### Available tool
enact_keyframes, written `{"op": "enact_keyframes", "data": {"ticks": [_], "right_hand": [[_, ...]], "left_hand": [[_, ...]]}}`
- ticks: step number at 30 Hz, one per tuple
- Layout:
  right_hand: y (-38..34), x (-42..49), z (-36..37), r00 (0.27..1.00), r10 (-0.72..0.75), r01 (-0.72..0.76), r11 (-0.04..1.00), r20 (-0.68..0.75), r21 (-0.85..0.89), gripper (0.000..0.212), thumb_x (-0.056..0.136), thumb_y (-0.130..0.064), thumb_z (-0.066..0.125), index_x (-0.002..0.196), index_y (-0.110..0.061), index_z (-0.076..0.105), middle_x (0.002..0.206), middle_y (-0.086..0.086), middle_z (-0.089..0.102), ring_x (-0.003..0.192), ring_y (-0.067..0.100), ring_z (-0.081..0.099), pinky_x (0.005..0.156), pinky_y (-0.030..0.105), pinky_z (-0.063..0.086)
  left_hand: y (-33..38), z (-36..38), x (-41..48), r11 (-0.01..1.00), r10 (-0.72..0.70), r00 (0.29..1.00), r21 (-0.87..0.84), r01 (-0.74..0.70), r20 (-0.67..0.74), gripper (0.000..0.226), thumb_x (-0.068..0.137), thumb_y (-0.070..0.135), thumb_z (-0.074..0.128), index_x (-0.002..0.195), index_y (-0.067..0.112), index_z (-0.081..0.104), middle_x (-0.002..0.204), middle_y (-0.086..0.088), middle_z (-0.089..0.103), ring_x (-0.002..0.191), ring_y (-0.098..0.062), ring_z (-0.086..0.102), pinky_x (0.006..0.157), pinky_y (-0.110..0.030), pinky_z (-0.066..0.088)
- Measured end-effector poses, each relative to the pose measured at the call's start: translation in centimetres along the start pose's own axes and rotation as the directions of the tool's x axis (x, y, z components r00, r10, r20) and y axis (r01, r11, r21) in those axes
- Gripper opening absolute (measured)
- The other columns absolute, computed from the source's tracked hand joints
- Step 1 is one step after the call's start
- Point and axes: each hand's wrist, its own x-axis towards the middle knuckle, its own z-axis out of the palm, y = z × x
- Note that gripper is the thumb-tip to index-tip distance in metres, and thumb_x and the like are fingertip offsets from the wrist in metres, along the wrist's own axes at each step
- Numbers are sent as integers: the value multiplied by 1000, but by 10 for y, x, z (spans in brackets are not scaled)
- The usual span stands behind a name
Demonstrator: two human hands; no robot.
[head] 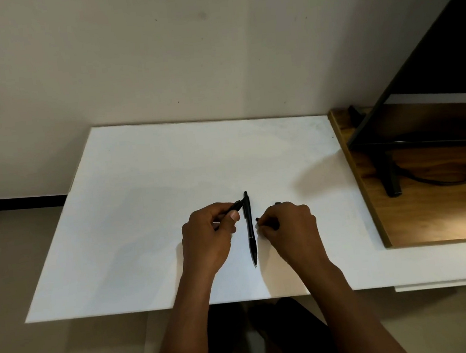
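I look down at a white board [143, 214] that fills the middle of the frame. A black pen [250, 229] lies flat on it, just right of the middle, and runs straight up and down in the picture with its thin tip toward the bottom. My left hand [208, 236] sits just left of this pen. Its thumb and curled fingers pinch a second pen [236, 206], which points up and to the right. The end of it is touching or almost touching the top part of the lying pen; I cannot tell which. My right hand [287, 225] sits just right of the lying pen. Its fingers are curled tight around a small black bit [257, 219] that peeks out by the fingertips. I cannot tell what the bit is. On the right side of the frame is a wooden top [431, 218] with a black cord [442, 181] on it. A pale wall [127, 58] fills the upper part
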Motion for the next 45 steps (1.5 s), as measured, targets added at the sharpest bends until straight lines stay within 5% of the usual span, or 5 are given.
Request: {"op": "enact_keyframes", "data": {"ticks": [12,22,27,37,45], "right_hand": [[2,-2,-8,998,55,-52,987,-17,153,14,80,-9,70,76,-21,75,58,-18,58,70,8,65,67,25,49],[25,8,-30,913,265,-189,949,-312,254,6,88,-14,71,90,-14,76,86,0,75,75,10,64,62,16,40],[24,9,-21,939,307,-269,936,-157,225,18,82,-31,78,92,-17,72,81,-5,68,79,14,65,69,24,43],[18,10,-20,909,412,-382,887,-68,259,23,75,-15,79,95,-12,68,85,-4,62,85,17,61,80,31,49],[20,9,-22,894,448,-421,828,15,371,5,75,-13,79,74,-10,76,63,-3,66,57,7,58,58,25,49]], "left_hand": [[2,1,0,1000,5,1000,16,-5,4,13,93,21,66,96,28,76,85,3,77,76,-13,74,80,-33,60],[6,3,-1,998,-25,1000,-58,25,-13,14,96,20,60,100,22,74,80,4,74,62,-9,69,70,-34,59],[12,6,-2,988,-64,998,-141,68,28,19,101,25,52,106,20,69,76,2,67,57,-14,58,58,-27,44],[15,10,-3,980,-65,993,-179,81,93,18,93,42,62,96,25,68,67,9,62,58,-9,54,66,-30,42],[18,16,-5,985,-74,995,-149,83,68,6,89,28,70,95,28,73,91,-3,74,89,-23,68,73,-30,48]]}}
